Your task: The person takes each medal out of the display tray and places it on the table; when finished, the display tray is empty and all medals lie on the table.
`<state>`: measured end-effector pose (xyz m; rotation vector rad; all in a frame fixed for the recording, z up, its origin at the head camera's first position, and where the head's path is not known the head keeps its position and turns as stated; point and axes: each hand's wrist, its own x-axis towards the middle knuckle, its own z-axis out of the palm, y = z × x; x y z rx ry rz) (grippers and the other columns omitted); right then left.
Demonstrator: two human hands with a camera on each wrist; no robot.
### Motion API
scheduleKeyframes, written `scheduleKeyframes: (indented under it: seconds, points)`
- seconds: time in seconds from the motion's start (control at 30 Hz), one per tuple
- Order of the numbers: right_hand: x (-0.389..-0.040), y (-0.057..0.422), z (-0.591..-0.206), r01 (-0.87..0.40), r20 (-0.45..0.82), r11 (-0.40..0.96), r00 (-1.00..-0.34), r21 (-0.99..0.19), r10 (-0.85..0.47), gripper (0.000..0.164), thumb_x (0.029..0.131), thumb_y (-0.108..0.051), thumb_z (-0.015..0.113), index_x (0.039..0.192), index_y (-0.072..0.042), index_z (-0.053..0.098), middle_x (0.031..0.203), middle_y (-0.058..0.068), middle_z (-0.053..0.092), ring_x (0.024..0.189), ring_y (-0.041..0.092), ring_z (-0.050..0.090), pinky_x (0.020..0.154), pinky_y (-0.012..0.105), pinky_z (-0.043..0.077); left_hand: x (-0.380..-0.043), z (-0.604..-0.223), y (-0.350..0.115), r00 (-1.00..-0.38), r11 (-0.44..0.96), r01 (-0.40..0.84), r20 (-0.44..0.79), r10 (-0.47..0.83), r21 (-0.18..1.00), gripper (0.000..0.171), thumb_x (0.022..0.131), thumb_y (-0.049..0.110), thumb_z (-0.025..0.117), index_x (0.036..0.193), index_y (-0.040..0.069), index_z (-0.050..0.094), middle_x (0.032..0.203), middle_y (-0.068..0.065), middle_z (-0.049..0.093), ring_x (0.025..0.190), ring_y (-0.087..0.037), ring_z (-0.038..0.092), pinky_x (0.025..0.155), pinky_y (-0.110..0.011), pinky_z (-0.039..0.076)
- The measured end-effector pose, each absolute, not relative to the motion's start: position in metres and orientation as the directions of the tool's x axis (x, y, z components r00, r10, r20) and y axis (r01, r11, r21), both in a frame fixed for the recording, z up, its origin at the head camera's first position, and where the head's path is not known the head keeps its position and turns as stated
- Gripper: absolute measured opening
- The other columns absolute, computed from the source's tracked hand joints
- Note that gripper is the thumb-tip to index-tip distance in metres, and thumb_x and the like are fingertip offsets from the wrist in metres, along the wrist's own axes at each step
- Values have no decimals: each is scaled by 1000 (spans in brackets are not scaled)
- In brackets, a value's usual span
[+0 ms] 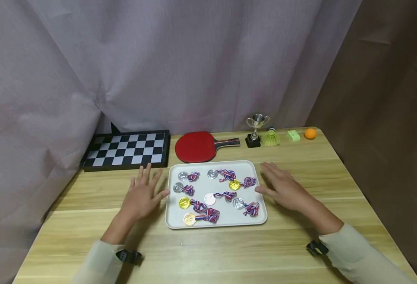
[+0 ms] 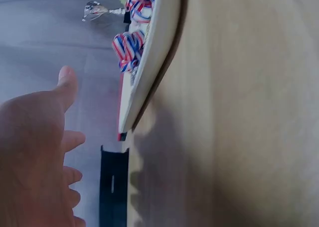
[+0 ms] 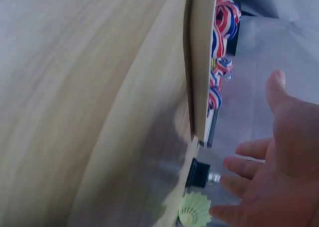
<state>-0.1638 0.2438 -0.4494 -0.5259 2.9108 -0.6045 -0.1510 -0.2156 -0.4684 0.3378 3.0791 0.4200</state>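
White tray (image 1: 203,185) whole, head view only

No legible lettering; no numbers

The left arm (image 1: 116,230) and the right arm (image 1: 323,217) are stretched forward, set well apart and angled inward. Both are covered by pale sleeves (image 1: 359,252) that end short of the wrists, where a dark band (image 1: 128,256) is worn on each. The backs of both hands are shown in the head view. The left hand (image 1: 142,199) is held with fingers spread; the right hand (image 1: 283,187) is held with fingers extended closer together. Each thumb (image 1: 265,191) is pointed inward.
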Motion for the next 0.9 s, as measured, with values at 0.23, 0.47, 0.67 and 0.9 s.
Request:
scheduleKeyframes:
  seconds: [0.23,0.47,0.67,0.9]
  points:
    - [-172,223,-451,-343,-70,807,-902,-481,-425,82,102,-49,60,160,0,31,166,24,26,153,46,22,120,63,22,-143,-477,-206,-971,828,203,-4,240,523,73,105,43,56,164,12,27,172,-19,8,156,-45,9,120,-65,21]
    - [-185,204,-458,-381,-62,760,-875,-526,-481,66,102,-34,64,152,4,44,157,25,42,146,45,37,119,59,29,-141,-480,-198,-972,685,176,17,232,707,62,104,19,61,157,-1,36,166,-25,26,149,-47,30,119,-60,27]
    - [-195,192,-465,-401,-21,741,-873,-538,-487,57,97,-23,72,141,8,55,140,27,59,131,45,53,113,58,38,-143,-483,-191,-990,550,70,-10,141,833,50,99,-2,63,147,-8,50,141,-26,55,123,-40,61,99,-42,55]
    - [-198,185,-473,-347,-2,751,-907,-561,-421,48,90,-22,80,128,4,68,127,21,64,120,41,55,107,56,41,-142,-488,-193,-994,457,-43,-86,74,888,49,95,-7,65,143,-6,55,119,-24,69,112,-35,65,83,-24,53]
